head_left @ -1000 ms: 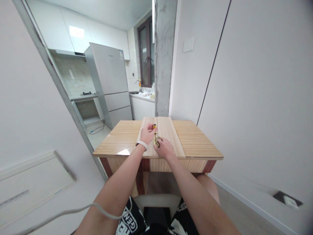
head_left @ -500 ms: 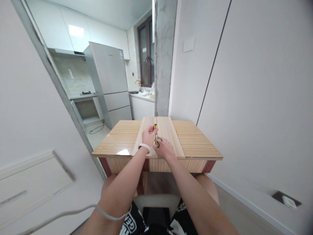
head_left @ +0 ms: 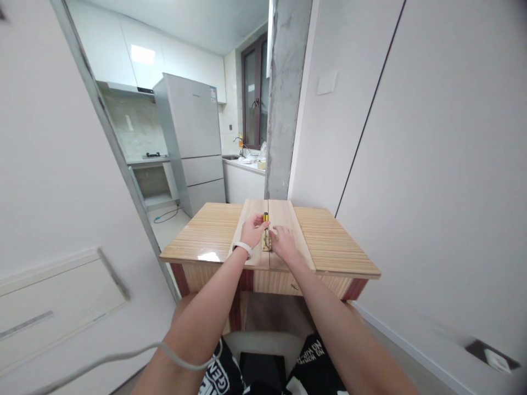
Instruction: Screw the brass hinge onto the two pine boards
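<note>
left hand (head_left: 253, 230) just left of frame centre, fingers closed round yellow-and-black handle of screwdriver (head_left: 265, 218), tool about upright, handle up, shaft down toward brass-coloured metal piece (head_left: 265, 243). white band (head_left: 242, 248) on left wrist. right hand (head_left: 283, 241) just right of it, part-open, fingers loosely bent, thumb side next to metal piece; can't tell if touching it. metal piece lies at frame centre, by the seam of two pale boards (head_left: 290, 225), details too small to read. boards side by side, lying across middle of wood-grain tabletop (head_left: 341, 247), which shows to both sides of them. bright glare on tabletop left part. dark red strips on table front.

bottom of frame: black clothing (head_left: 319, 362) with white print, pale cable (head_left: 111, 356) running from lower left across the left forearm area. upper left: grey fridge (head_left: 195, 118), white cabinets (head_left: 107, 44). upper middle: dark-framed window (head_left: 256, 90), sink (head_left: 231, 157) and counter with small items below it. right side: pale wall (head_left: 444, 164) with dark slanted line. lower right: dark recess (head_left: 473, 349) with white item.
</note>
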Tool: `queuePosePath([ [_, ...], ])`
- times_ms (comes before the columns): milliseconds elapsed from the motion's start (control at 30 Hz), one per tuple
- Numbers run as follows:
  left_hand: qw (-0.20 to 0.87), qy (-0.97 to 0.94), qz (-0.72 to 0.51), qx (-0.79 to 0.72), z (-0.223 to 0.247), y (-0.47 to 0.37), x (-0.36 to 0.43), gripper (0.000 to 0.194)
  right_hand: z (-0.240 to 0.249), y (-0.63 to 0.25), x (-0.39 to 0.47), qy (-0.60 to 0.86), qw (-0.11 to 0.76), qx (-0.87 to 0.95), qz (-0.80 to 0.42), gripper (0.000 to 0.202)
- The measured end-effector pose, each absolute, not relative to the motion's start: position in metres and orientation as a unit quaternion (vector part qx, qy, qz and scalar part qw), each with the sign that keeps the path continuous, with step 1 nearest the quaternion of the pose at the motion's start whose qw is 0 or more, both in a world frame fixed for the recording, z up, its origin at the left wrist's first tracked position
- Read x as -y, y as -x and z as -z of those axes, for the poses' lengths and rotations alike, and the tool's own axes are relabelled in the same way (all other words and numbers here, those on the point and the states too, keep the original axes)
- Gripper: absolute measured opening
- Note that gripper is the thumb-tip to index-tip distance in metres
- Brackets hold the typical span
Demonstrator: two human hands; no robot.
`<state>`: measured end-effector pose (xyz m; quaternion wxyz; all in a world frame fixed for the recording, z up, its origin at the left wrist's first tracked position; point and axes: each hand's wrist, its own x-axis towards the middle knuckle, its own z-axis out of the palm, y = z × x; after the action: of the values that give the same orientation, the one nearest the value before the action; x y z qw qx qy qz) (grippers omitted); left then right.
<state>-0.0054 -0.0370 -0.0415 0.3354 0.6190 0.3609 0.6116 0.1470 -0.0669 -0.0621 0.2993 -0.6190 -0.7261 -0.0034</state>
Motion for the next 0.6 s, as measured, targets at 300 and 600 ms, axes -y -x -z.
queuePosePath([
  [300, 0.377, -0.604, -0.609, -0.349, 0.042, 0.006, 0.04, 0.036, -0.055, -0.14, 0.058, 0.509, 0.186, 0.838, 0.065, 0.034],
  [600, 0.361, -0.647, -0.574, -0.349, 0.052, 0.015, 0.038, 0.045, -0.082, -0.122, 0.06, 0.461, -0.001, 0.876, 0.141, 0.02],
])
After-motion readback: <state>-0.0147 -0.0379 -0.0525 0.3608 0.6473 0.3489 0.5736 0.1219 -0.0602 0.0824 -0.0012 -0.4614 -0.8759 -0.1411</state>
